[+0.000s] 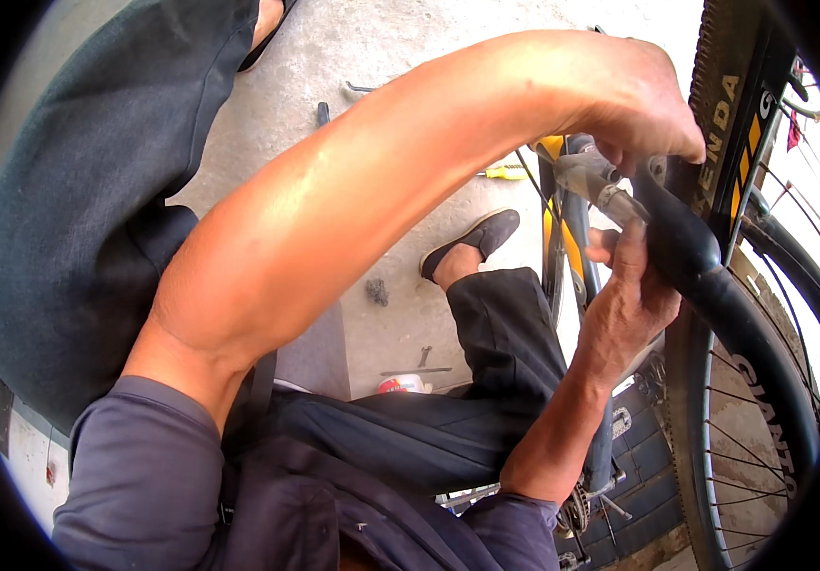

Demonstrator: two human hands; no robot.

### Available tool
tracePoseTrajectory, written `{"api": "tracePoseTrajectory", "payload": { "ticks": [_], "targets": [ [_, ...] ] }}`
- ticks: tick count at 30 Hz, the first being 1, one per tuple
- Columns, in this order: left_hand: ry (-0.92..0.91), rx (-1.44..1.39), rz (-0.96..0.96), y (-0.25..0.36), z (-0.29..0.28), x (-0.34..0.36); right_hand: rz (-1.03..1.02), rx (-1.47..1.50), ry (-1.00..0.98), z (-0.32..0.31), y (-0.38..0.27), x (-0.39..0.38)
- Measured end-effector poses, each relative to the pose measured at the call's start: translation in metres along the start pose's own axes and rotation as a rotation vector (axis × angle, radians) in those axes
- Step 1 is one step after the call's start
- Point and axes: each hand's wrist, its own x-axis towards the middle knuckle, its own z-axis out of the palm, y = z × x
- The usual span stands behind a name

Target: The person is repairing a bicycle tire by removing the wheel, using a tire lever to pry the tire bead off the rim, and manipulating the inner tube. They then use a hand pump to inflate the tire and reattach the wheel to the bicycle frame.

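Note:
A bicycle's front fork (681, 224), black and curved, lies at the right beside a wheel with a knobby black tyre (691, 381). A silver tube (619, 203) sticks out of its crown toward a grey frame part (581, 171). My left hand (648, 100) reaches across from the left and bends down over the fork's far side, against the tyre. Most of its fingers are hidden underneath. From below, my right hand (624, 309) is closed around the fork near the crown, its thumb up beside the silver tube.
On the concrete floor lie a yellow-handled tool (507, 172), a dark tangled clump (377, 291), a bolt (424, 355) and a thin rod (416, 369). A white tub (403, 383) stands near my leg. A pedal (622, 422) and chainring (574, 512) are at lower right.

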Motion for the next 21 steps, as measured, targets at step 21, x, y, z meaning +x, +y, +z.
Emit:
{"api": "tracePoseTrajectory", "payload": {
  "ticks": [21],
  "targets": [
    [0.045,0.013,0.280,-0.044,0.011,-0.003,0.011,0.005,0.022,0.001,0.000,0.000]
  ]
}}
